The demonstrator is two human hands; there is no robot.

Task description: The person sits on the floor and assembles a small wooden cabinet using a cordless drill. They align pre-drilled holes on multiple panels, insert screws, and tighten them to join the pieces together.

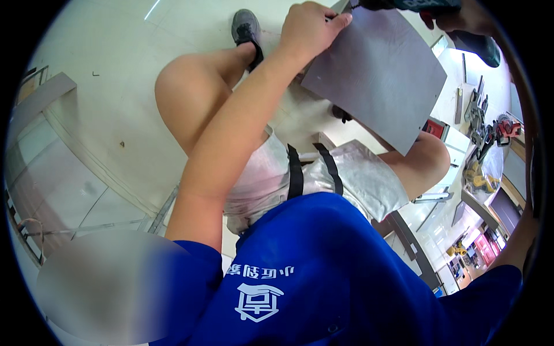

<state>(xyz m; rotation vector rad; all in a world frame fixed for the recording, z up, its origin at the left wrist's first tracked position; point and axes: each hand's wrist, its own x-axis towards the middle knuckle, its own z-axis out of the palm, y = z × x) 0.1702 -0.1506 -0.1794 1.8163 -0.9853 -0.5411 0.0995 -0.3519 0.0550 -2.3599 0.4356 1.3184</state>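
A grey flat panel [381, 75] leans tilted between my knees, with small holes near its lower right edge. My left hand [311, 32] is closed at the panel's upper left edge, its thumb lying toward the panel's face. A small dark bit of something shows between thumb and forefinger, too small to name. At the upper right my right hand [466, 18] grips a dark green and black power drill [412, 4], partly cut off by the frame's edge. The drill's tip is at the panel's top edge, close to my left fingers.
Pale glossy tiles [127, 104] cover the floor. On the right lie metal tools [478, 112], a red power tool [506, 130] and a clear plastic bag [485, 173] with yellow things inside. A grey board [43, 98] stands at the far left, and a small L-shaped key [96, 74] lies on the floor.
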